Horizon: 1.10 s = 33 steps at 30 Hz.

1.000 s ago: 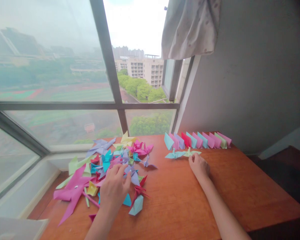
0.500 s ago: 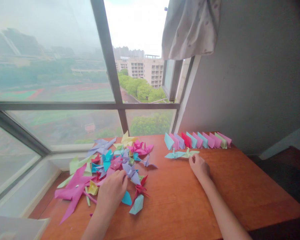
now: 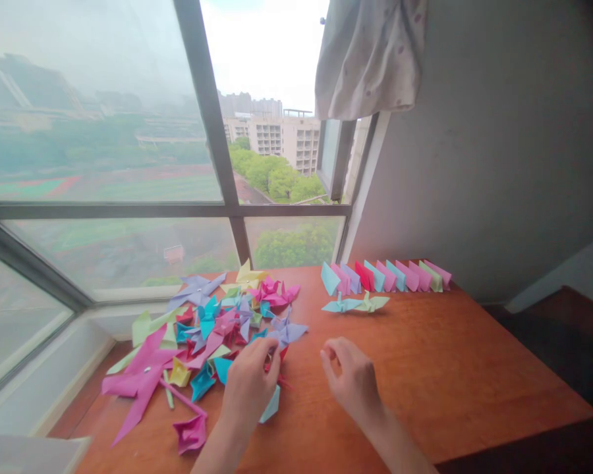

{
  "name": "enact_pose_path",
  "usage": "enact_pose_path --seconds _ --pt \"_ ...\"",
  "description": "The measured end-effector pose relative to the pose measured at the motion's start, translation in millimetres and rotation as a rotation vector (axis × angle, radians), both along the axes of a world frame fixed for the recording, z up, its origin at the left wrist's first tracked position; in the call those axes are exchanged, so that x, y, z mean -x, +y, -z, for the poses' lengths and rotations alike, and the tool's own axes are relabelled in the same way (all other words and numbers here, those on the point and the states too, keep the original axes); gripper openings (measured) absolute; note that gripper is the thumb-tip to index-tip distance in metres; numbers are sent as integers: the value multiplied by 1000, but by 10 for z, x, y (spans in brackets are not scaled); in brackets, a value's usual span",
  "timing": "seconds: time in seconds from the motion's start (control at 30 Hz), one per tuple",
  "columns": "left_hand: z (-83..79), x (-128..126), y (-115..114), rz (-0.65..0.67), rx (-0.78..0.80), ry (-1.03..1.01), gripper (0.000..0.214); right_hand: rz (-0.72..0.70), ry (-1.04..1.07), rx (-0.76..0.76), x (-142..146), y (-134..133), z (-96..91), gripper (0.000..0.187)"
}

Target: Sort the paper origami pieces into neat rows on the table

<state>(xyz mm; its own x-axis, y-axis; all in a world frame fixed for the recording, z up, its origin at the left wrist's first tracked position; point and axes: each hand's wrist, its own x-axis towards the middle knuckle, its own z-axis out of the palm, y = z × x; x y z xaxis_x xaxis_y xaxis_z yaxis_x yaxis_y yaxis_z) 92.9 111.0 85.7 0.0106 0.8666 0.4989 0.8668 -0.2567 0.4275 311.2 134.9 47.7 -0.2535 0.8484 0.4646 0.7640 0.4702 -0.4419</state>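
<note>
My left hand (image 3: 254,375) is closed at the right edge of a pile of folded paper, with its fingertips pinched against a purple paper crane (image 3: 287,327). The exact grip is partly hidden by the fingers. Just across from it, my right hand (image 3: 352,378) hovers over the table, empty, its fingers loosely curled and the thumb slightly apart. Beyond the right hand, a light blue paper crane (image 3: 342,304) and a pale green paper crane (image 3: 372,303) stand side by side in a row.
Upright folded papers (image 3: 385,276) line the table's back edge at the right. In the left pile lie a large pink pinwheel (image 3: 141,382), a yellow paper piece (image 3: 180,373) and a magenta folded piece (image 3: 190,434). A window frame (image 3: 237,210) borders the wooden table (image 3: 425,388).
My right hand has let go of the pale green crane and come back towards me and left. My left hand has shifted right, uncovering blue and magenta pieces in the pile.
</note>
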Motion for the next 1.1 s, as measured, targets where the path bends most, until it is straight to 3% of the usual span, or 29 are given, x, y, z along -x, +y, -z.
enact_pose_path --seconds 0.13,0.3,0.4,0.53,0.63,0.7,0.87,1.1 --pt "33 -307 -69 84 46 -117 13 -95 -8 6 396 -244 14 26" --pt "-6 -504 -123 198 89 -200 12 -21 33 -6 364 -171 115 27" --pt "-4 -464 -104 214 62 -202 16 91 41 -46 87 -23 158 27" --pt "44 -229 -21 146 56 -123 14 380 54 -70 -579 284 222 26" --pt "69 -5 63 56 71 -41 15 627 -28 1 -1128 539 304 23" --pt "62 117 113 -7 95 11 16 719 -84 63 -1418 681 366 19" --pt "-19 254 185 -92 117 87 19 759 -118 122 -1789 901 503 16" --pt "-48 244 292 -128 188 202 29 695 -113 146 -1812 1123 654 17"
